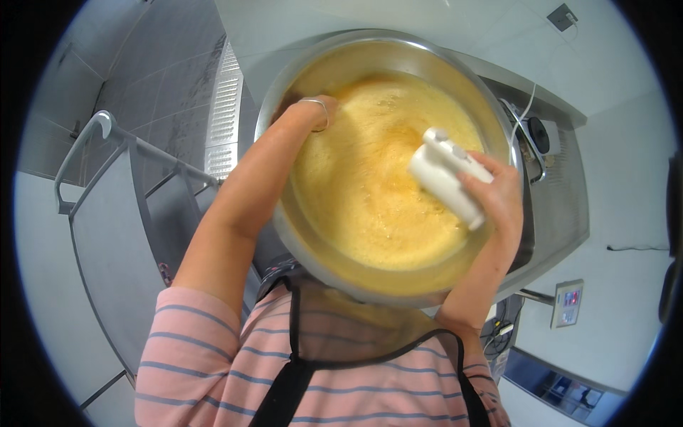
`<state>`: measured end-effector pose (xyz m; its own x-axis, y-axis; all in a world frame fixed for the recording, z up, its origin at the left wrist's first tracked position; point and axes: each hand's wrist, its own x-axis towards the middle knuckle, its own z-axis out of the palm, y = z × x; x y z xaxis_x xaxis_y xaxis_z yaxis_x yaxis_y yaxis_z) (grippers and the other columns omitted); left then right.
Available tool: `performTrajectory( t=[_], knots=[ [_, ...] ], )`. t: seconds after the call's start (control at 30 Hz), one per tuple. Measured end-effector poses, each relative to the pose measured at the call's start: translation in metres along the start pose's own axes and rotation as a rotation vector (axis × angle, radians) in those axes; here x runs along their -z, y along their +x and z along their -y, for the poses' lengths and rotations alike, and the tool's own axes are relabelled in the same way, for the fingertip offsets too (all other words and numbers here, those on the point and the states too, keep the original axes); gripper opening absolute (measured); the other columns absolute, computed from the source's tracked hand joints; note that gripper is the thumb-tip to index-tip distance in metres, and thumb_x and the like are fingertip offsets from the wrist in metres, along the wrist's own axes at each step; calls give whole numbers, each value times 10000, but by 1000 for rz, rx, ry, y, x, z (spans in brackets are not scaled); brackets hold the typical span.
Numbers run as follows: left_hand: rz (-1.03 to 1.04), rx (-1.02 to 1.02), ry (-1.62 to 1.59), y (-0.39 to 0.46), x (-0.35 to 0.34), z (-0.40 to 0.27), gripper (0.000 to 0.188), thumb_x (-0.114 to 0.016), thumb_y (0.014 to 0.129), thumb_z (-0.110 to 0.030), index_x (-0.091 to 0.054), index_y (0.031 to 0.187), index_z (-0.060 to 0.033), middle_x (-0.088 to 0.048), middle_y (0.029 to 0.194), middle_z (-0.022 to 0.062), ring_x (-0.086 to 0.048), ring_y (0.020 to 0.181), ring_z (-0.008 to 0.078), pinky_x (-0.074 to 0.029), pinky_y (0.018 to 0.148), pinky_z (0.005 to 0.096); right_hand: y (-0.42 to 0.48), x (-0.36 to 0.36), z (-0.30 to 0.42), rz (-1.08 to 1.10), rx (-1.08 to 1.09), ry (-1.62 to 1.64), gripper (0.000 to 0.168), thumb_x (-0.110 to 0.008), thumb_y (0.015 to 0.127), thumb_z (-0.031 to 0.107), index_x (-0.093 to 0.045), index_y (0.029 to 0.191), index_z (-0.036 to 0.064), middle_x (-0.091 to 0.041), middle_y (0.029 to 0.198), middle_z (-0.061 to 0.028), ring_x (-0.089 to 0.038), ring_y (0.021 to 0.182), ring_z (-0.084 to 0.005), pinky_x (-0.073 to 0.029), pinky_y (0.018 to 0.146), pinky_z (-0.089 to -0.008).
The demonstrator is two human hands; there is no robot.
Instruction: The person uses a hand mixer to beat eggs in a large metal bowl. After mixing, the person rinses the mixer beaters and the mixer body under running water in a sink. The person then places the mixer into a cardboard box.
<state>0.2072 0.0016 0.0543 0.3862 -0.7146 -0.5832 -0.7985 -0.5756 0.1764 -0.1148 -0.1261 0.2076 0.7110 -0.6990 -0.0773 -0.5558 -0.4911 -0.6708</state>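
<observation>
A large round stainless-steel bowl stands before me, holding a frothy yellow liquid. In my right hand is a white electric hand mixer, held over the right part of the liquid; its beaters are hidden beneath it. The surface shows swirls and bubbles. My left hand, with a bracelet at the wrist, reaches inside the bowl at its upper left. Its fingers are mostly hidden, so whether they hold anything does not show.
A grey cart with a curved handle stands at left, near a metal floor grate. Right of the bowl are a steel sink counter, a white cable and a scale display on a post. A wall socket is at upper right.
</observation>
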Motion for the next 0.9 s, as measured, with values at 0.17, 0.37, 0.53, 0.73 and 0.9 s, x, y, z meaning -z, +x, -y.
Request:
performTrajectory(
  t=[0.17, 0.37, 0.53, 0.73, 0.9],
  knots=[
    [-198, 11, -70, -4, -5, 6, 379, -549, 807, -164, -589, 1169, -61, -585, 1186, 181, -549, 1112, 337, -455, 908, 403, -2, -34, 17, 247, 235, 258, 401, -757, 673, 88, -676, 1062, 39, -697, 922, -118, -654, 788, -154, -518, 717, -290],
    [-312, 126, -153, -8, 1, 11, 338, -512, 841, -138, -597, 1163, -78, -592, 1163, 198, -562, 1081, 354, -460, 903, 414, 29, -107, 12, -126, 522, 254, 448, -790, 682, 160, -662, 1111, 146, -700, 944, -82, -674, 787, -198, -535, 721, -299],
    [-371, 124, -145, -13, 4, 7, 388, -429, 828, -9, -557, 1194, -16, -584, 1155, 222, -556, 1094, 354, -449, 931, 422, 60, -100, -14, -506, 528, -110, 502, -782, 693, 232, -626, 1169, 196, -692, 950, -104, -680, 793, -213, -543, 692, -327],
    [-333, 86, -170, -15, -2, -1, 450, -466, 851, -67, -441, 1295, -2, -432, 1328, 218, -472, 1196, 372, -416, 987, 418, 61, -46, -29, -536, 274, -344, 479, -747, 712, 240, -624, 1174, 199, -675, 960, -151, -659, 832, -314, -520, 738, -391],
    [-274, 75, -125, -15, -3, -3, 485, -488, 862, -122, -396, 1323, -1, -367, 1369, 222, -452, 1204, 404, -405, 1002, 422, 16, 0, -7, -352, 68, -411, 417, -733, 702, 182, -665, 1111, 135, -684, 909, -166, -669, 825, -295, -512, 736, -365]
  ],
)
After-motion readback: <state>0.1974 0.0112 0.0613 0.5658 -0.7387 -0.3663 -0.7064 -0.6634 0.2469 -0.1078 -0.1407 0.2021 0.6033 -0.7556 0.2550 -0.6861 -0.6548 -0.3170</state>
